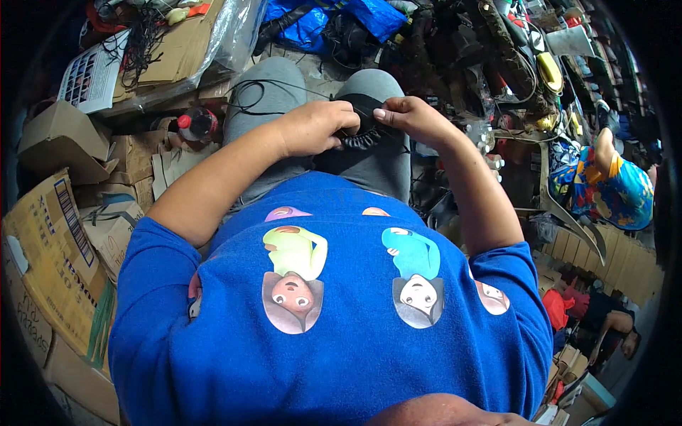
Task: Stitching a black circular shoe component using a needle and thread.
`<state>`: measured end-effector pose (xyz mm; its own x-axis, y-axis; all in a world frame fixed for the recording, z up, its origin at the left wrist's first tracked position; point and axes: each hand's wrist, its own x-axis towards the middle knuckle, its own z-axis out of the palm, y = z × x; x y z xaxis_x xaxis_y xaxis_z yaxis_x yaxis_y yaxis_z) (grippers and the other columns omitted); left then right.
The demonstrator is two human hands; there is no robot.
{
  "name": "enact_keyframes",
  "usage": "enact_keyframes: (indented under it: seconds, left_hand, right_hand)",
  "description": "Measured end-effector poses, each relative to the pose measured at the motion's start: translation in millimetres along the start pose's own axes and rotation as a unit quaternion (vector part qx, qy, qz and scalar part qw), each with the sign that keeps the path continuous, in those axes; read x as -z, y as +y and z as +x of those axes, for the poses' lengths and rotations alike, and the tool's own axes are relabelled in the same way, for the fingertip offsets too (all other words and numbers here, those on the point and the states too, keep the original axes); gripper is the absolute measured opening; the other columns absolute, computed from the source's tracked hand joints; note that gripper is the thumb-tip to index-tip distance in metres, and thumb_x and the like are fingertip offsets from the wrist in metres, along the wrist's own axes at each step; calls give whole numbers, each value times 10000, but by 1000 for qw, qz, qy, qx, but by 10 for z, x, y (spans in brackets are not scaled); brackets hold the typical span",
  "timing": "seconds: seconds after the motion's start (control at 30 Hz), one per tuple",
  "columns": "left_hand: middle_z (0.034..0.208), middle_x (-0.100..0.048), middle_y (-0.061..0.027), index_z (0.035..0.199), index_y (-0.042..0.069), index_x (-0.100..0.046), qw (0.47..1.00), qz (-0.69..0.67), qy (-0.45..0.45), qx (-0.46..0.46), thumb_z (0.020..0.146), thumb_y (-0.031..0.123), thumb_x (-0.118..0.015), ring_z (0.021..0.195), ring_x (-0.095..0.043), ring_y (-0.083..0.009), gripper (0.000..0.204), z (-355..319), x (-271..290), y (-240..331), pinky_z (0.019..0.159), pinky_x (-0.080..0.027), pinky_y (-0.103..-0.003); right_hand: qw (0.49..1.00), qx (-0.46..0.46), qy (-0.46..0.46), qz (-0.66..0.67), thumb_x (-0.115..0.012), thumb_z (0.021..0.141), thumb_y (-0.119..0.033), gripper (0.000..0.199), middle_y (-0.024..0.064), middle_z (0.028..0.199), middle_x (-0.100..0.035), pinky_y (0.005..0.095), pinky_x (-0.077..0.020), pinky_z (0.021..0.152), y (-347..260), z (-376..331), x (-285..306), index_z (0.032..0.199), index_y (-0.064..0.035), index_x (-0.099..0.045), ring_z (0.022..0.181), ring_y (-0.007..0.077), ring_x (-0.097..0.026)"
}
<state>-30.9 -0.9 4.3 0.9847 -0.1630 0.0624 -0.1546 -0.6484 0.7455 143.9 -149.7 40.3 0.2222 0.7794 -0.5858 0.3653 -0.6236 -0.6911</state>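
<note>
- Looks like mid-assembly: both hands work a small black pad [361, 135] over the lap, just above the knees [320, 85].
- Left hand [316, 126] is curled shut, gripping the pad's left edge; right hand [410, 117] pinches its right edge with thumb and fingertips.
- A thin black wire [270, 85] loops from the pad across the left knee.
- My guess: next up is working further round the crinkled rim, which needs a steady pinch and small turns.
- Count: one pad, one wire, two hands. Left of the pad, several cardboard boxes [60, 241] on the floor; right of it, another person in a bright patterned top [614, 188].
</note>
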Motion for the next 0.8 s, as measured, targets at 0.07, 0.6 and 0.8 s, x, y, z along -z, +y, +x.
enact_keyframes:
  seconds: [0.07,0.6,0.8]
  left_hand:
    - [896,-577,-91,918,69,-602,1000,-12,-6,11,670,77,-709,867,-582,-280,270,0,60,17,742,-463,-372]
    - [876,-589,-102,859,59,-636,995,-70,-42,62,731,282,-701,899,-565,-245,265,641,211,-83,789,-438,-347]
    - [818,-581,-81,808,55,-613,988,-90,-87,93,723,297,-710,840,-556,-211,274,711,232,-51,755,-434,-330]
  right_hand:
    - [997,4,6,74,-613,870,-316,315,-22,751,-581,226,-416,686,115,12,-76,873,-1,-609,717,51,-486]
    - [996,61,-10,62,-581,879,-206,229,-95,661,-443,208,-315,550,93,-324,-108,726,-42,-542,627,11,-382]
    - [988,58,52,130,-568,869,-200,232,-74,624,-427,227,-311,526,167,-528,-226,703,-41,-535,600,30,-368]
